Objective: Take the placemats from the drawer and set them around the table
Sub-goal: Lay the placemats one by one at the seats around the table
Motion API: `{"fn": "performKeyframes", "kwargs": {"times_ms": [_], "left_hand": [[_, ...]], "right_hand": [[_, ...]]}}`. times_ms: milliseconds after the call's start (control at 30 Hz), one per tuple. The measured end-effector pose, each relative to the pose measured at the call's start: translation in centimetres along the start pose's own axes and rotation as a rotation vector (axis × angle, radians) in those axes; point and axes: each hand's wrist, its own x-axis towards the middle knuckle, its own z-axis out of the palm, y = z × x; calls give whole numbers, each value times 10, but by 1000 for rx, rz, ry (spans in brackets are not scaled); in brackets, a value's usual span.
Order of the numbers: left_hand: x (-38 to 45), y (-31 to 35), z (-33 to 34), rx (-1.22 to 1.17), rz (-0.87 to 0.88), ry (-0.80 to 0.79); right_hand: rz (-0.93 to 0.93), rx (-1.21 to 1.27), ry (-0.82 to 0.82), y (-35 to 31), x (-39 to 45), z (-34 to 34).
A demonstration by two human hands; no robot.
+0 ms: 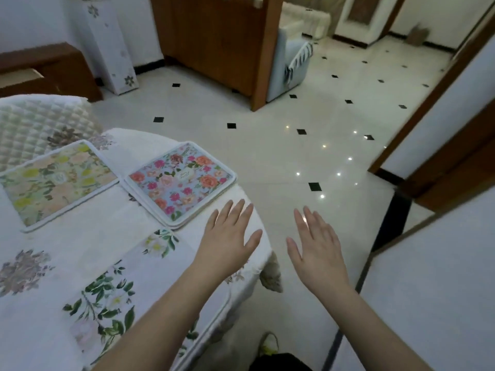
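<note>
On the round table under a white floral cloth (80, 263) lie a pale yellow-green floral placemat (57, 180) and a blue rose-print placemat (182, 180), side by side. Left hand (227, 236) and right hand (316, 242) hover flat-fingered, empty. Placing looks underway; next probably means fetching more mats.

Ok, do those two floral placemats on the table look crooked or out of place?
Somewhat. The blue placemat with pink and orange roses lies at an angle, its far corner at the edge of the white floral tablecloth. The pale yellow-green floral placemat almost touches it. Both hands, left and right, are open, holding nothing.
</note>
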Motion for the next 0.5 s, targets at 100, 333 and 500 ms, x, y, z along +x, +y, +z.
{"fn": "performKeyframes", "kwargs": {"times_ms": [100, 333, 500], "left_hand": [[9, 26, 5, -3, 64, -12], [44, 81, 33, 103, 152, -39], [77, 111, 52, 217, 244, 28]], "right_hand": [[75, -42, 17, 23, -7, -1], [203, -9, 22, 71, -15, -1], [282, -9, 8, 113, -3, 8]]}}
